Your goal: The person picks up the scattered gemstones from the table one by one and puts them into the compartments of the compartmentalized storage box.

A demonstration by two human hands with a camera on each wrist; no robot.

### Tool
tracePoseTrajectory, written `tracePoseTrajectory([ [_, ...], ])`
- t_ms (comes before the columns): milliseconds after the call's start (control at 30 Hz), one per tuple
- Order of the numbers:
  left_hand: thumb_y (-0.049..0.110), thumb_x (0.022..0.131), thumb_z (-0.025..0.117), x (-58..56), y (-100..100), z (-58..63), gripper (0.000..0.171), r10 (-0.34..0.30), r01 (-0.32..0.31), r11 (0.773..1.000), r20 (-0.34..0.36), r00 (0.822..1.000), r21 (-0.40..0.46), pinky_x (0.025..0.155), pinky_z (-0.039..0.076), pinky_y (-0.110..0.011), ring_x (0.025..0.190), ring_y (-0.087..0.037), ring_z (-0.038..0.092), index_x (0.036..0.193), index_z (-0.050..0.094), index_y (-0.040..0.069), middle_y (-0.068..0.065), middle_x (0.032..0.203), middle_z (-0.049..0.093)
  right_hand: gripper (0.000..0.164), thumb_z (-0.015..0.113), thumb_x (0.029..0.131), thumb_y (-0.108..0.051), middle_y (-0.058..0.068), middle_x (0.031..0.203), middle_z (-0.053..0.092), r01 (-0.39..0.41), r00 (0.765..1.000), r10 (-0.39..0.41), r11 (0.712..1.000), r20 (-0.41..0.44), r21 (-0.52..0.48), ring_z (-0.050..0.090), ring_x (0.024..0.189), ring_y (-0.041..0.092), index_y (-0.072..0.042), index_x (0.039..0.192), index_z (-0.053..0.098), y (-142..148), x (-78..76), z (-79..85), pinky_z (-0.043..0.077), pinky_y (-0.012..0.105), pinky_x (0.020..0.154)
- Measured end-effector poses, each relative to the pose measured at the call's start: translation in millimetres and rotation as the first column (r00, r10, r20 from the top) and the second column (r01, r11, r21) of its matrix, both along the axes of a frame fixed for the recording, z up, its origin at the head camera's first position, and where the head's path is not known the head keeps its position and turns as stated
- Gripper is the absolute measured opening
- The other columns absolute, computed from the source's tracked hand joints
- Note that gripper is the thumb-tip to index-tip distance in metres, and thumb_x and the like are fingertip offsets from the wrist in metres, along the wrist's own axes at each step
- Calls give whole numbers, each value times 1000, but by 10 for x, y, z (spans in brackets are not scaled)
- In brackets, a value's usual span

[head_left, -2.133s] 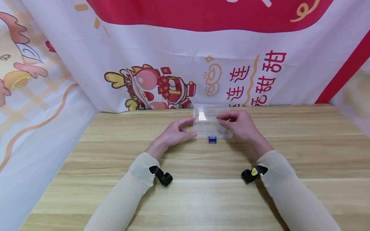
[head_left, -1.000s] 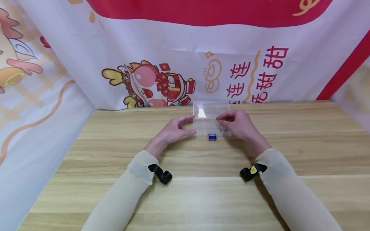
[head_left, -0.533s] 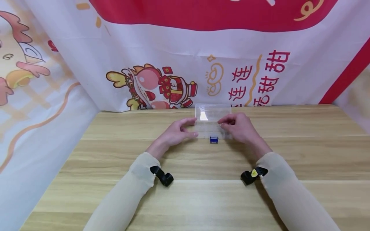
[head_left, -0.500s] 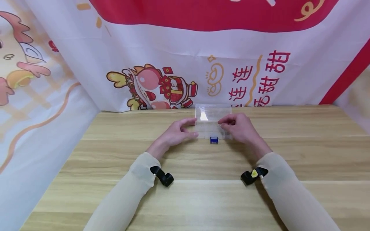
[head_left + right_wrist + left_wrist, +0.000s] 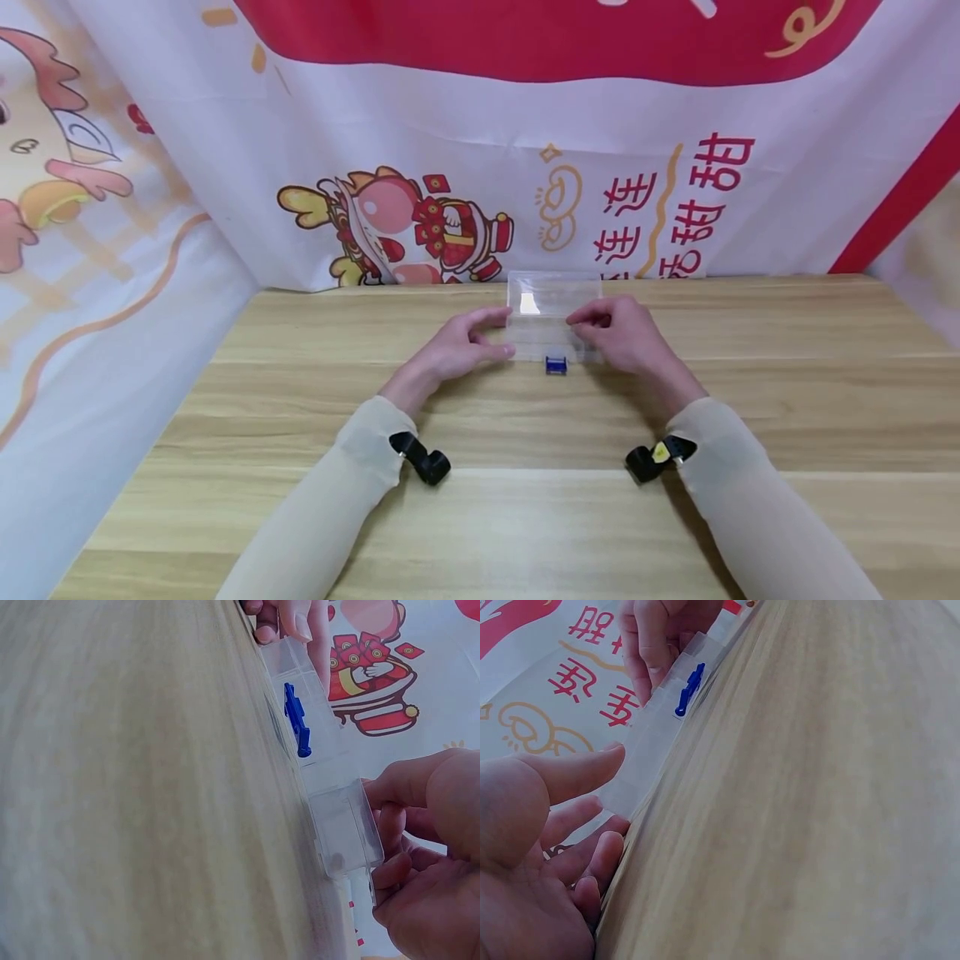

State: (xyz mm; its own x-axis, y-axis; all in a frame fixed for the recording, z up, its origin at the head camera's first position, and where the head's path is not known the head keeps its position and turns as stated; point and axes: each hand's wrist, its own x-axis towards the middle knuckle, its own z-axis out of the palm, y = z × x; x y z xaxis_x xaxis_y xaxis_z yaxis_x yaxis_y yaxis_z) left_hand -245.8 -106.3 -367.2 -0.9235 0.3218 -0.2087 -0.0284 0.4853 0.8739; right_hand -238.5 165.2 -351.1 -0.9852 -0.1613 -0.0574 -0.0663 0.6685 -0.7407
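A clear plastic box (image 5: 553, 293) lies near the back edge of the table, with a blue latch (image 5: 556, 365) at its front side. My left hand (image 5: 461, 343) holds the box's left end, thumb at the front corner and fingers behind it in the left wrist view. At the right part of the box my right hand (image 5: 624, 333) has curled fingers and a pinching thumb. The right wrist view shows these fingers (image 5: 391, 877) at a small clear section (image 5: 341, 832) of the box's right end. What exactly they pinch is partly hidden.
The wood-grain table (image 5: 525, 517) stretches from the box toward the person. A white printed cloth (image 5: 450, 125) hangs right behind the table, with more cloth at the left (image 5: 82, 275). A small black camera (image 5: 431, 465) sits on the left sleeve, another (image 5: 643, 462) on the right.
My right fingertips have shifted slightly toward the front of the box. The left hand, the box and the blue latch keep their places; the head view dipped and came back.
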Motion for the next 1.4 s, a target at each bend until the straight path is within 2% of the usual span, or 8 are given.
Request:
tracePoseTrajectory([
  [233,31,94,82,4,6,-15,67,2,-2,1000,1,1000,-3,96,46,-37,117,-22,56,154,53,39,10,153,58,21,65,104,-14,12,114,71,10,1000,-9,1000,21,-7,58,95,25,-12,121,78,-5,13,2,51,32,76],
  [900,33,95,80,3,13,-3,66,-3,3,1000,3,1000,-3,95,44,-35,116,-22,54,154,53,39,9,155,57,22,65,105,-15,12,118,71,3,1000,-3,1000,15,18,57,96,26,-12,123,78,-10,32,25,49,33,78],
  [1167,32,96,80,-1,0,-13,65,-3,3,1000,5,1000,-1,93,44,-36,114,-23,54,154,53,39,9,154,58,22,66,104,-14,13,116,72,-15,1000,15,1000,-8,23,58,94,25,-11,122,78,-12,16,-1,50,32,76],
  [1400,31,95,81,-8,7,-26,66,-12,12,1000,-10,1000,7,91,43,-34,109,-22,53,155,54,35,6,154,58,23,65,104,-14,13,114,73,-21,999,22,999,-35,43,58,90,24,-9,121,79,-4,14,0,49,32,74],
])
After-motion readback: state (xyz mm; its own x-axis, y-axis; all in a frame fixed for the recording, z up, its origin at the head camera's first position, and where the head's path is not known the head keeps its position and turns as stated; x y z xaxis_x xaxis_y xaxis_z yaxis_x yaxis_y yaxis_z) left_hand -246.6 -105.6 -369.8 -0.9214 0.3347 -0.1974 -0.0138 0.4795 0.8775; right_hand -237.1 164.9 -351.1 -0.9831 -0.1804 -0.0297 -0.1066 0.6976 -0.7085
